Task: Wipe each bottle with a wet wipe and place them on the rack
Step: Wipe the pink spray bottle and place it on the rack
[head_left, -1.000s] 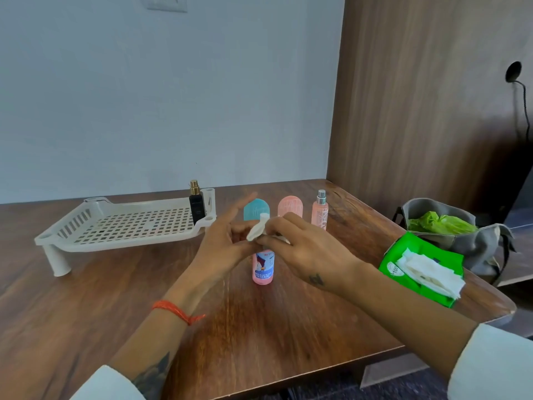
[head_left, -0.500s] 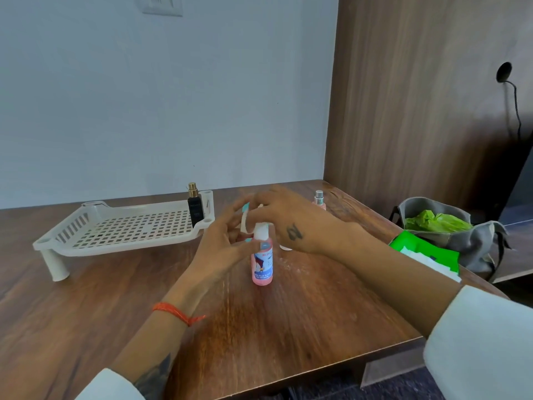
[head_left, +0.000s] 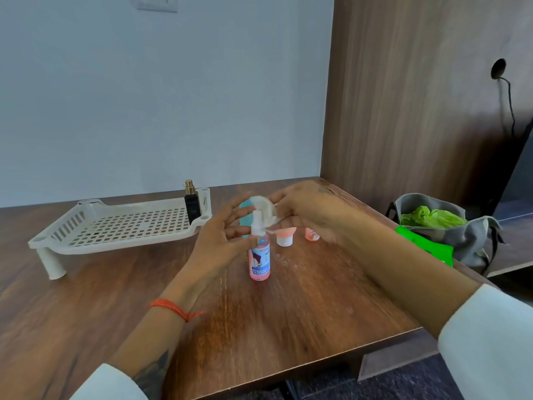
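A pink spray bottle (head_left: 260, 259) stands upright on the wooden table (head_left: 302, 307). My left hand (head_left: 222, 235) holds it at the neck with fingertips. My right hand (head_left: 308, 209) pinches a white wet wipe (head_left: 266, 209) just above and behind the bottle's white nozzle. A black perfume bottle (head_left: 191, 204) stands in the right rear corner of the white slotted rack (head_left: 115, 229). Behind my hands are a teal bottle (head_left: 245, 209), a pink bottle with a white cap (head_left: 285, 236) and a small pink spray bottle (head_left: 312, 235), all partly hidden.
A green wet-wipe pack (head_left: 427, 249) lies at the table's right edge, partly behind my right forearm. Beyond it a grey bag (head_left: 461, 241) holds green material. A wood-panel wall rises on the right.
My right hand has lifted the wipe from the bottle's nozzle to just above it. The left hand stays at the bottle's neck. The bottle has not moved.
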Demonstrator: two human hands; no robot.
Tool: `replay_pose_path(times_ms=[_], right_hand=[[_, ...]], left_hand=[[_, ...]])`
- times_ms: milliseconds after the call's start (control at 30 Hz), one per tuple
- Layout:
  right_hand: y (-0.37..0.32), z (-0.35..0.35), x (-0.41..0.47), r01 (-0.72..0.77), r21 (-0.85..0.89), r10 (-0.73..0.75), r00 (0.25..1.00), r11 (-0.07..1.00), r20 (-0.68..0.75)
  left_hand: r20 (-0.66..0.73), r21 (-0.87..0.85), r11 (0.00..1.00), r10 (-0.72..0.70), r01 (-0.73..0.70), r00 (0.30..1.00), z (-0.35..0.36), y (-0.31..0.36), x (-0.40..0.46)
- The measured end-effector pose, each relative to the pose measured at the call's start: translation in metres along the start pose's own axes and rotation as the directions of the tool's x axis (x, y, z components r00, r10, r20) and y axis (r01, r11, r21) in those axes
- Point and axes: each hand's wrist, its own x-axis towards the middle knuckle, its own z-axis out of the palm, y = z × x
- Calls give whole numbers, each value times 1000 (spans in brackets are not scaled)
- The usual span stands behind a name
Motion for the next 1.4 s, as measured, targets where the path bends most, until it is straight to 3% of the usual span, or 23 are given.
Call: replay_pose_path(times_ms=[33,67,133,200,333,467,533,633,700,867,1233,1400], right_hand=[[4,-4,-3,-25,134,25,1000,991,0],[11,-7,-6,11,154,-2,998,988,-58],[28,-8,-13,125,-213,-173,959,969,-223],[48,-3,-15,175,-530,-290,946,830,-142],[76,10,-11,123,-714,-114,992,689,61],[82,7,-7,181,-694,-140,983,697,115],[75,2,-6,210,-639,-236,971,740,46],[54,-4,-8,320,-492,-438,887,809,-143],[38,-3,-9,408,-425,-501,855,808,-132],[23,9,3,453,-461,-499,866,763,23],[6,10,12,444,-503,-471,878,742,81],[-23,11,17,500,-409,-505,857,763,105]], left_hand=[[3,1,1000,3,-3,1000,0,0,0],[4,7,1000,7,-7,1000,0,0,-1],[-1,24,1000,15,-15,1000,1,1,-1],[-13,33,999,14,-14,1000,2,1,-2],[-38,43,999,4,-2,999,3,3,-2],[-55,20,1000,2,-1,998,3,3,-2],[-75,-19,1000,1,-3,997,3,3,-3],[-110,-96,995,-8,-2,994,2,3,-3],[-139,-158,987,-13,-9,990,1,4,-3],[-200,-243,970,-18,-32,980,2,4,0],[-251,-156,985,29,-70,968,-14,14,2],[-373,-99,981,118,-166,920,-57,31,15]])
